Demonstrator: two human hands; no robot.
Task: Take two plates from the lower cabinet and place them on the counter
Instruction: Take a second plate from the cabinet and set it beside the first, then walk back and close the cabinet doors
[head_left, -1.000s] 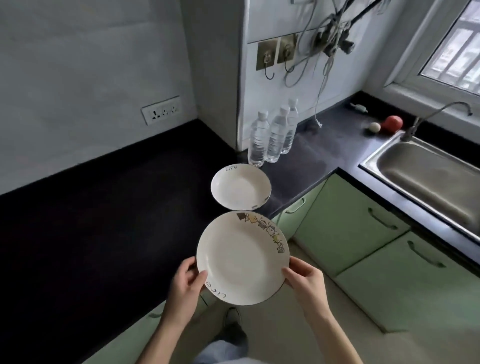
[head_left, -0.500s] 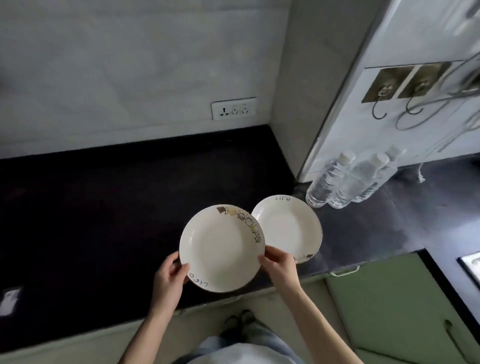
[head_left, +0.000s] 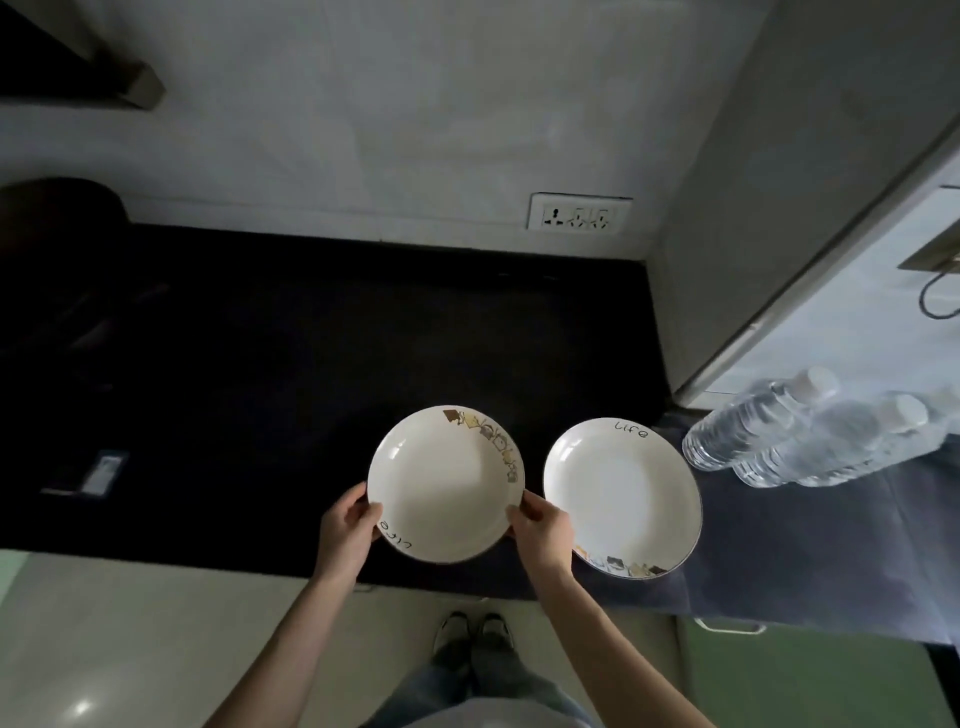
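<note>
— Both grips are clamped on one thing: my left hand (head_left: 345, 530) pinches the near-left rim and my right hand (head_left: 543, 530) the near-right rim of the round white ceramic plate with the gold-patterned edge (head_left: 444, 483).

— Which step is that?

— Setting down the second plate, I judge. Its twin, the white plate lettered "life" (head_left: 623, 496), already lies on the dark desk (head_left: 260, 364), just beside my right hand.

— And next?

— Lower it level onto the desk, then let go on both sides. I can't tell whether it touches yet.
</note>
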